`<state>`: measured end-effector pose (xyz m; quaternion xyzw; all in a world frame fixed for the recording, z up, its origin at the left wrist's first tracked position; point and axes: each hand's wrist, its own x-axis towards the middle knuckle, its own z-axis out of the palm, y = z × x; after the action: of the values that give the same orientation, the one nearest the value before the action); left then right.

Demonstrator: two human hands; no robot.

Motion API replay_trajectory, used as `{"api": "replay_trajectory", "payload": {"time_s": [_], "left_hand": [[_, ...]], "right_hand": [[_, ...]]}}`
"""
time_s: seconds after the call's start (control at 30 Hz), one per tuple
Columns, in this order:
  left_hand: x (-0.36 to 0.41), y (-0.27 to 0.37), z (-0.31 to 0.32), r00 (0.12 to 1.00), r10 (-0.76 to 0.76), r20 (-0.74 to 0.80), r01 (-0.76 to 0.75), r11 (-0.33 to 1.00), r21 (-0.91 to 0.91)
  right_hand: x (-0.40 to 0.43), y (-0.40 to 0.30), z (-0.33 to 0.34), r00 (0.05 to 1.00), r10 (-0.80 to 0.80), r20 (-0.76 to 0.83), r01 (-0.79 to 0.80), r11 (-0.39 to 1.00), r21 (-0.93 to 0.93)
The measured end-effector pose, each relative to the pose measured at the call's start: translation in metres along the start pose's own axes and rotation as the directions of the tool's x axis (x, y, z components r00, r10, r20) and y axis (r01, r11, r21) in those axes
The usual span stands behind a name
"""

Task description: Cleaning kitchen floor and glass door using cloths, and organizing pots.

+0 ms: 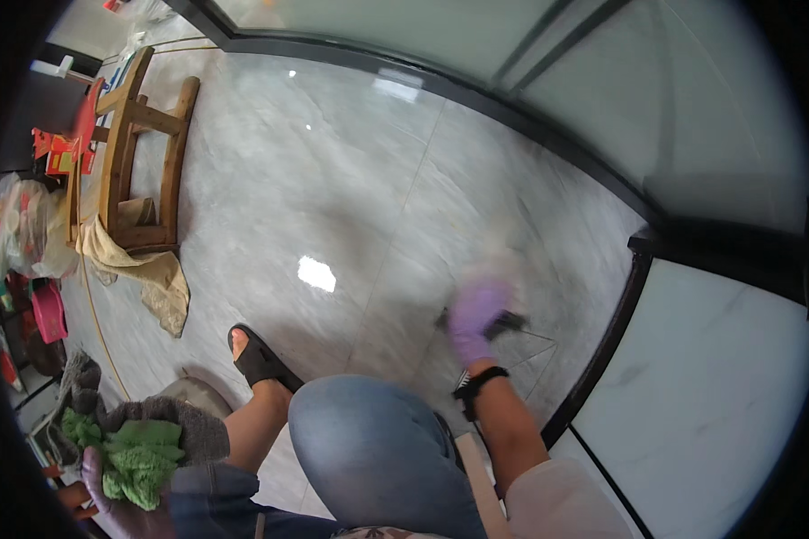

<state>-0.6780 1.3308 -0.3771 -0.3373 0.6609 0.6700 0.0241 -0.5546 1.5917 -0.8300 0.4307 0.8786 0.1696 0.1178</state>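
My right hand (480,316), in a purple rubber glove with a black band at the wrist, is low over the grey marble-look floor tiles (350,162). It is blurred, with a pale, smeared shape at its fingers that I cannot make out. A dark object (511,325) shows partly behind this hand; its kind is unclear. At the lower left, my left hand (101,482), also gloved, holds a green cloth (145,448). A grey cloth (199,428) lies against the green one, over my leg.
Glass panels in a dark frame (404,60) border the floor. A wooden stool (118,155) with a beige cloth (125,256) stands at left, near plastic bags (27,226) and a pink container (48,311). My sandalled foot (259,357) and a white tiled ledge (708,377) flank the floor.
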Motion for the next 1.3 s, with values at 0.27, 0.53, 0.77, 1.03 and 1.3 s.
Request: {"api": "replay_trajectory", "payload": {"time_s": [0.27,0.53,0.77,1.03,1.3], "left_hand": [[0.03,-0.039,0.009,0.995,-0.1,0.027,0.099,0.995,0.033],[0.003,-0.031,0.045,0.981,-0.116,0.154,0.096,0.987,0.127],[0.002,-0.041,0.062,0.978,-0.122,0.171,0.089,0.978,0.186],[-0.012,-0.017,0.061,0.981,-0.09,0.174,0.064,0.986,0.152],[0.006,-0.028,0.008,0.999,-0.025,0.043,0.02,0.993,0.116]], "right_hand": [[-0.014,-0.032,-0.083,0.258,-0.863,-0.434,0.81,-0.052,0.584],[0.155,0.189,0.059,0.959,0.095,-0.266,0.087,0.797,0.598],[-0.013,0.283,0.092,0.936,0.325,-0.134,-0.202,0.81,0.55],[-0.099,0.143,0.066,0.834,0.491,0.251,-0.538,0.624,0.568],[-0.042,-0.011,-0.057,0.673,-0.669,-0.314,0.624,0.287,0.727]]}}
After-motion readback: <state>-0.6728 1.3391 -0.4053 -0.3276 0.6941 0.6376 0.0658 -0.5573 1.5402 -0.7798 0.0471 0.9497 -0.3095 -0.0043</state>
